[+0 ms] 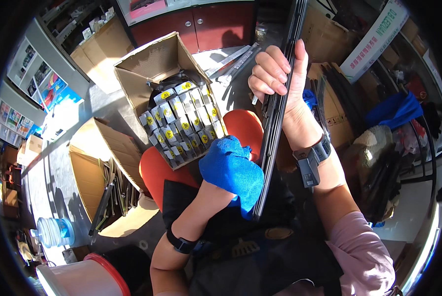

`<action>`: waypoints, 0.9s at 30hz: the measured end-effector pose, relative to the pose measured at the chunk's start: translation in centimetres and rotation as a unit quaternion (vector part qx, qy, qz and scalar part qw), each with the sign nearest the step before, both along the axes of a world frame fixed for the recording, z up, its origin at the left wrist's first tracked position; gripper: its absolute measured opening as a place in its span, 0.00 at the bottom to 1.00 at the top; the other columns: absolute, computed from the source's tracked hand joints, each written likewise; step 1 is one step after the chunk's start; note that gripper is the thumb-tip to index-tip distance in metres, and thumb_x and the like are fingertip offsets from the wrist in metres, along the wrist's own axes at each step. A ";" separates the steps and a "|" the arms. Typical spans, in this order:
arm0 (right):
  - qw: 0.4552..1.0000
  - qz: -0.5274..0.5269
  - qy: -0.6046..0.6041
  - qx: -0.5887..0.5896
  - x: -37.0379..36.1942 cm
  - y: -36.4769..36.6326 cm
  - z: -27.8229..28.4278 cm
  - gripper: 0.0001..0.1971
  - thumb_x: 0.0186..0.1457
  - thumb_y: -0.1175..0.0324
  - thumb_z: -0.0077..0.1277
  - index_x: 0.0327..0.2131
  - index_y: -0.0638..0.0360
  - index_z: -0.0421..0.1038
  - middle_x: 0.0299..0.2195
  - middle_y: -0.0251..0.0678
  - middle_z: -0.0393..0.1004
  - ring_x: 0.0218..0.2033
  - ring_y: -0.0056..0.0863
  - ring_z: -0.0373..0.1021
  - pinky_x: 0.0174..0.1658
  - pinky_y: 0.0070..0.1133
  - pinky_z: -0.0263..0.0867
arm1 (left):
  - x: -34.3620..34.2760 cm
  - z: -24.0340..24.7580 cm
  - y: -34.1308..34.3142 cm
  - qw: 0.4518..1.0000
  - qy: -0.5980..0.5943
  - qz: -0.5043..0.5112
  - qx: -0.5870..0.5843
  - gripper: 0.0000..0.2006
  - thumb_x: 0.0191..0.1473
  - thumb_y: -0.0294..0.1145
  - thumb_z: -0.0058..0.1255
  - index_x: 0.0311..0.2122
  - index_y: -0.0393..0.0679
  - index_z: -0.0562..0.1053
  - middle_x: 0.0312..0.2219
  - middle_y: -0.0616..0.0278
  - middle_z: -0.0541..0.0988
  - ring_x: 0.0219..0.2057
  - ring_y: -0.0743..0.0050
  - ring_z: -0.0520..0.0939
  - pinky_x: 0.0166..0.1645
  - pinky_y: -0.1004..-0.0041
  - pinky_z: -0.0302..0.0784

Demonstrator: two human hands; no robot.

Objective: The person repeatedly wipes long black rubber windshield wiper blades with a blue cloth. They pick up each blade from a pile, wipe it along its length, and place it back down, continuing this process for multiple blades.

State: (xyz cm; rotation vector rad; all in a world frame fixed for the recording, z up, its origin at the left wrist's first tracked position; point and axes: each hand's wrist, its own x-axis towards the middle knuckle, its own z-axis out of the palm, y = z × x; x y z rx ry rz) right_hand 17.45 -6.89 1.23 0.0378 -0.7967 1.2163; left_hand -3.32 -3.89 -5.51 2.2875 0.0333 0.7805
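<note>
A long black wiper blade (275, 129) stands upright at a slant in front of me, its top running out of the picture. My right hand (294, 81) is closed round its upper part, fingers curled on the left side and thumb pointing up. Bunched over my left hand (218, 195) is a blue cloth (230, 170), which presses against the lower part of the blade. The cloth hides most of those fingers. Just left of the blade, an open cardboard box (141, 64) holds rows of slim pieces with white ends and yellow stickers.
A second open carton (82, 170) at left holds several long black strips. Below it stand a clear blue water jug (55, 232) and a white bucket (77, 278) with a red rim. Red cabinet doors (174, 35) are ahead. Another blue cloth (393, 112) lies at right.
</note>
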 end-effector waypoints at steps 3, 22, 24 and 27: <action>0.999 -0.012 -0.028 -0.026 -1.6 -0.3 -0.3 0.27 0.57 0.43 0.41 0.13 0.51 0.57 0.10 0.25 0.56 0.07 0.13 0.55 0.14 0.14 0.49 | 1.4 1.3 0.5 0.994 -0.079 -0.042 0.065 0.10 0.40 0.30 0.58 0.32 0.42 0.77 0.25 0.60 0.78 0.30 0.64 0.78 0.35 0.69 0.73; 0.860 -0.483 -0.151 -0.070 3.3 1.3 10.7 0.21 0.58 0.50 0.46 0.19 0.54 0.59 0.16 0.30 0.59 0.18 0.20 0.60 0.23 0.16 0.58 | -6.8 -5.5 1.5 0.775 0.122 -0.138 -0.604 0.13 0.51 0.37 0.55 0.37 0.37 0.73 0.25 0.56 0.78 0.29 0.70 0.80 0.35 0.73 0.75; 0.812 -0.570 -0.122 -0.033 3.0 2.7 12.1 0.20 0.57 0.50 0.47 0.21 0.55 0.62 0.18 0.31 0.62 0.22 0.20 0.62 0.27 0.18 0.60 | -7.7 -6.6 1.9 0.736 0.105 -0.115 -0.659 0.15 0.52 0.39 0.52 0.37 0.36 0.73 0.26 0.56 0.78 0.30 0.70 0.80 0.35 0.73 0.75; 0.762 -0.621 -0.181 -0.021 0.8 6.9 11.0 0.17 0.58 0.53 0.47 0.26 0.57 0.65 0.22 0.31 0.67 0.26 0.19 0.64 0.31 0.16 0.61 | -7.8 -7.8 2.7 0.707 0.072 -0.106 -0.696 0.18 0.53 0.42 0.50 0.38 0.35 0.73 0.26 0.55 0.78 0.30 0.70 0.79 0.35 0.73 0.74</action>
